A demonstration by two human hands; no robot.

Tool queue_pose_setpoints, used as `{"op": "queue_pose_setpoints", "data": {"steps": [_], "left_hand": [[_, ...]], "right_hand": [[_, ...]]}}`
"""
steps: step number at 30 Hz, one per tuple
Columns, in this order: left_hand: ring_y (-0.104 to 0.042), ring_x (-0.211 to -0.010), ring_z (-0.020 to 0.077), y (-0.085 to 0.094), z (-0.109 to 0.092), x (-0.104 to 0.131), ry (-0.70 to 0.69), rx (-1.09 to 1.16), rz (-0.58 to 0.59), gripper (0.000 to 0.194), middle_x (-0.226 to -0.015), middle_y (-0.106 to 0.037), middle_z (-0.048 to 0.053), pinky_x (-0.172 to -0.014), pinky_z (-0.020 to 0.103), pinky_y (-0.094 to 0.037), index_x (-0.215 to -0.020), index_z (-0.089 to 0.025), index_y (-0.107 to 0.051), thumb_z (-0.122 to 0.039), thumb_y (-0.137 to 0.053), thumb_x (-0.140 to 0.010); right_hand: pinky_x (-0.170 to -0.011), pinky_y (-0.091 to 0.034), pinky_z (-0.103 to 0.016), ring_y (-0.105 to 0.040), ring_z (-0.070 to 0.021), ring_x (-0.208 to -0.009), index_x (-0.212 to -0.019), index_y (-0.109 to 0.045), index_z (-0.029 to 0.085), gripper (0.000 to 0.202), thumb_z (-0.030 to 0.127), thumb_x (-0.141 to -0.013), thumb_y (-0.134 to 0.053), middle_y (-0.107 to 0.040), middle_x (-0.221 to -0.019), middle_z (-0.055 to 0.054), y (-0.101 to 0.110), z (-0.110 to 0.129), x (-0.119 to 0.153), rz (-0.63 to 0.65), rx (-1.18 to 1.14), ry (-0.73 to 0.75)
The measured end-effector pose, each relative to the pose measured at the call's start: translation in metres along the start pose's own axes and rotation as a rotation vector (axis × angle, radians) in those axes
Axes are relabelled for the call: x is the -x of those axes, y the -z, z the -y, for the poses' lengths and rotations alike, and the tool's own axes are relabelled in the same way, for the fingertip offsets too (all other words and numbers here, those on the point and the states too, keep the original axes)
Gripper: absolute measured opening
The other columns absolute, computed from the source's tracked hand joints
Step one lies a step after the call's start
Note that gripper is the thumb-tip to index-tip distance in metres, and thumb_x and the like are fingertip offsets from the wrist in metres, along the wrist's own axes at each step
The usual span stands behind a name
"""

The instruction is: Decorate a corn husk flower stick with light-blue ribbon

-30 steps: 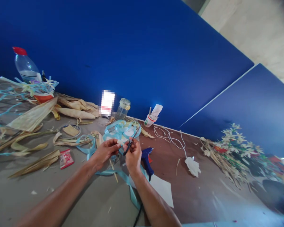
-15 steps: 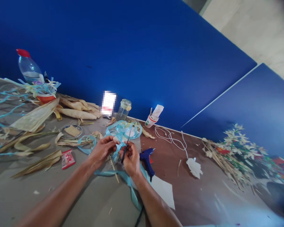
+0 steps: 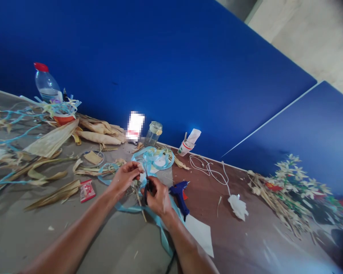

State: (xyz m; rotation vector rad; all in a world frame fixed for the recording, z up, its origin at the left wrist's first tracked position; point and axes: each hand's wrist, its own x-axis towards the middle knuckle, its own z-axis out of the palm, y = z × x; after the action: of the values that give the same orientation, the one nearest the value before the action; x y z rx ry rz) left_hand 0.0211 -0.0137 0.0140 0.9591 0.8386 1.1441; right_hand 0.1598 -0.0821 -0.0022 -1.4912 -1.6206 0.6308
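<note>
My right hand (image 3: 159, 196) is closed around the black handles of a pair of scissors (image 3: 147, 187), whose blades point away from me. To its left, my left hand (image 3: 125, 178) has thumb and fingers pinched together by the blades. A small pale piece shows at those fingertips, too small to make out clearly. Light blue ribbon (image 3: 168, 163) lies in loops just beyond both hands, and another length (image 3: 166, 238) trails beneath my right wrist. A thin stick (image 3: 141, 207) rests on the table between my forearms. Close to my right hand lies a blue glue gun (image 3: 180, 198).
Dried corn husks (image 3: 53, 140) and a red packet (image 3: 87, 191) lie left. Along the blue partition stand a red-capped bottle (image 3: 47, 85), a clear jar (image 3: 153, 134) and a white cup (image 3: 185, 147). A white cable (image 3: 208, 169), white paper (image 3: 200, 232) and artificial flowers (image 3: 294, 182) lie right.
The scissors have swung more upright in my right hand, which has shifted slightly closer to me. My left hand remains pinched. The whole view has moved a little, so things appear farther right.
</note>
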Motion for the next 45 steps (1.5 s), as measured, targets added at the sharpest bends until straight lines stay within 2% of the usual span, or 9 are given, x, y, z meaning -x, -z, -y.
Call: {"op": "queue_pose_setpoints", "data": {"steps": [10, 24, 45], "left_hand": [[-0.045, -0.047, 0.0066, -0.001, -0.005, 0.0, 0.0, -0.077, -0.012, 0.023, -0.058, -0.057, -0.002, -0.047, 0.02, -0.035, -0.065, -0.014, -0.063, -0.033, -0.074, -0.056], [-0.046, -0.048, 0.0085, 0.001, -0.01, 0.0, 0.004, -0.157, 0.011, 0.024, -0.057, -0.059, -0.001, -0.048, 0.021, -0.036, -0.063, -0.014, -0.064, -0.036, -0.071, -0.056], [-0.044, -0.049, 0.0082, 0.01, -0.012, -0.001, 0.01, -0.164, 0.08, 0.026, -0.059, -0.06, 0.0, -0.048, 0.021, -0.035, -0.063, -0.014, -0.063, -0.038, -0.072, -0.06]], "right_hand": [[-0.061, -0.045, -0.022, -0.056, -0.0129, -0.061, -0.104, -0.061, 0.015, 0.036, 0.025, -0.07, -0.061, -0.063, -0.073, -0.002, 0.001, 0.0, 0.001, 0.034, 0.083, 0.03], [-0.06, -0.044, -0.021, -0.053, -0.0112, -0.058, -0.099, -0.063, 0.015, 0.031, 0.025, -0.069, -0.06, -0.062, -0.071, 0.0, 0.0, 0.002, 0.001, 0.042, 0.074, 0.042], [-0.06, -0.044, -0.021, -0.056, -0.0126, -0.061, -0.099, -0.061, 0.015, 0.027, 0.025, -0.074, -0.059, -0.063, -0.073, -0.001, 0.003, 0.0, 0.001, 0.074, 0.09, 0.067]]}}
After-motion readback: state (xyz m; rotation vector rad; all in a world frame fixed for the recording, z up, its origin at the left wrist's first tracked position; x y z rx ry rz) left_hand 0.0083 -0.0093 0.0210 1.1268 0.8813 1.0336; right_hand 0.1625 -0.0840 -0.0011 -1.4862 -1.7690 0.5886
